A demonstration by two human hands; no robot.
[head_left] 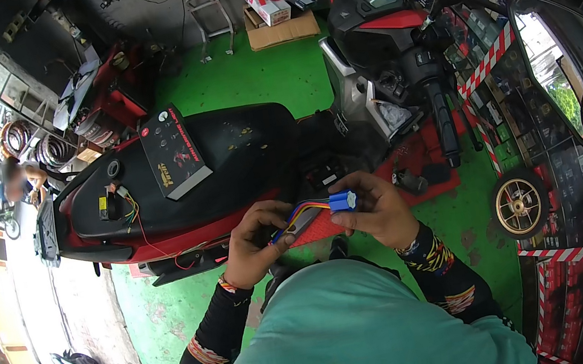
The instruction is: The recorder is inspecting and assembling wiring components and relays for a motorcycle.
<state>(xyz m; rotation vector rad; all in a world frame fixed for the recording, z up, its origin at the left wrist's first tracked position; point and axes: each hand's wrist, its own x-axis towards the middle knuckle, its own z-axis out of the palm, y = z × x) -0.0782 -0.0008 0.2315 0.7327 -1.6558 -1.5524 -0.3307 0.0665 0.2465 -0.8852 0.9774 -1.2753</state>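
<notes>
Between my two hands, in front of my chest, is a blue plug connector with a bundle of coloured wires running out of it to the left. My right hand pinches the blue connector between thumb and fingers. My left hand is closed on the wires, its fingertips at their far end. Just beyond my hands stands a red and black scooter, with its long black seat. On the seat lie a black box, a small yellow relay-like part with thin wires, and a small black ring.
The handlebar and a mirror stick out at the right. A gold-rimmed wheel stands by the display shelves on the right, edged with red-white tape. Against the back wall is a cardboard box beside a metal stand.
</notes>
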